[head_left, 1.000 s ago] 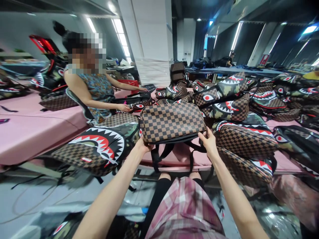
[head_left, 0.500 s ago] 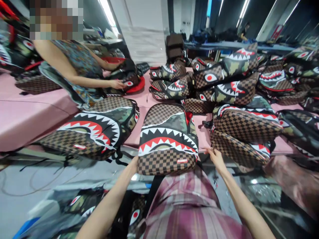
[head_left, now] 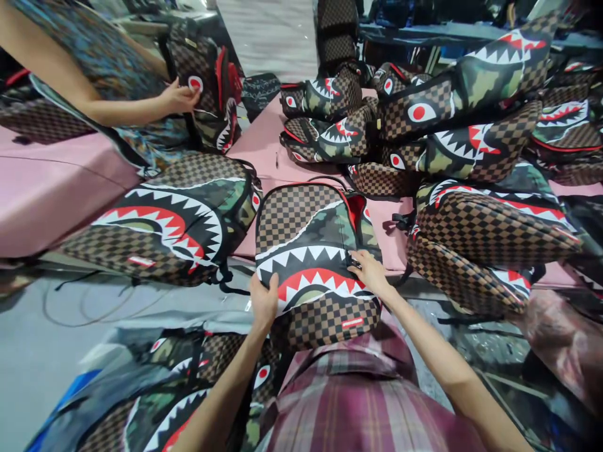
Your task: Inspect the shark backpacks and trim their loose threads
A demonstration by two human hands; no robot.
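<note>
A backpack (head_left: 301, 226) in brown check and camouflage, with a toothed shark mouth, lies in front of me at the table edge. Its top right side gapes, showing red lining. My left hand (head_left: 264, 298) grips its left edge, thumb on the front face and fingers hidden behind. Over the right part of the shark mouth, my right hand (head_left: 371, 274) has its fingers pinched together on the front panel. Something small and dark shows at those fingertips, too small to name.
Similar backpacks lie on the left (head_left: 169, 213) and right (head_left: 490, 232), with a stack (head_left: 461, 107) behind on the pink table (head_left: 259, 135). Across at left, another person's hand (head_left: 181, 97) touches an upright backpack (head_left: 207, 69). More bags fill a sack (head_left: 108, 376) below.
My left hand has come up around the backpack's left edge. My right hand has moved from beside the bag onto its front. The other person's backpack now stands upright.
</note>
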